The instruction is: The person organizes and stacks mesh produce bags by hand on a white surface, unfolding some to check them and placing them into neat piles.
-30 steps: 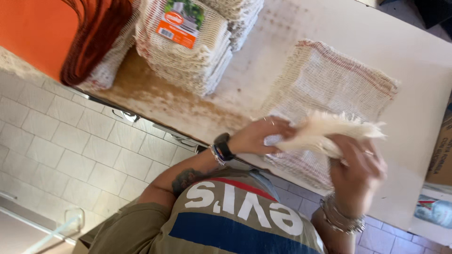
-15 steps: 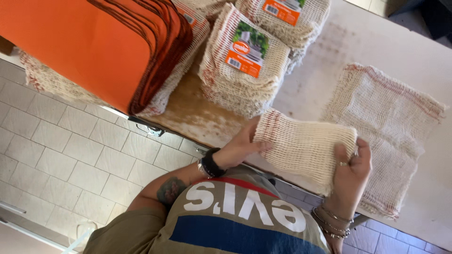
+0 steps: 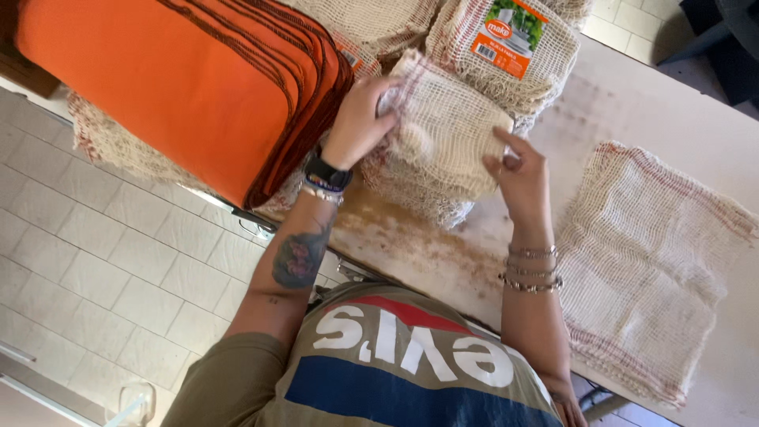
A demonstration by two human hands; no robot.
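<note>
Olive tee [image 3: 237, 379] w/ red-white-blue chest print; black watch [image 3: 326, 171] plus bead band; forearm tattoo [image 3: 299, 258]; metal bangles [image 3: 531, 269] on other wrist.

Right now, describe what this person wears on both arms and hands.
The left wrist carries a black watch with a beaded bracelet beside it, and the left forearm bears a dark tattoo. The right wrist wears several thin silvery bangles. Both arms are bare below short olive sleeves.

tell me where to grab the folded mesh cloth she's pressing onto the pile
Grip the folded mesh cloth at its two short ends, coming in from both sides as the left hand and right hand do. It lies flat and limp on the stack of mesh cloths, so those ends are its free edges.
</note>
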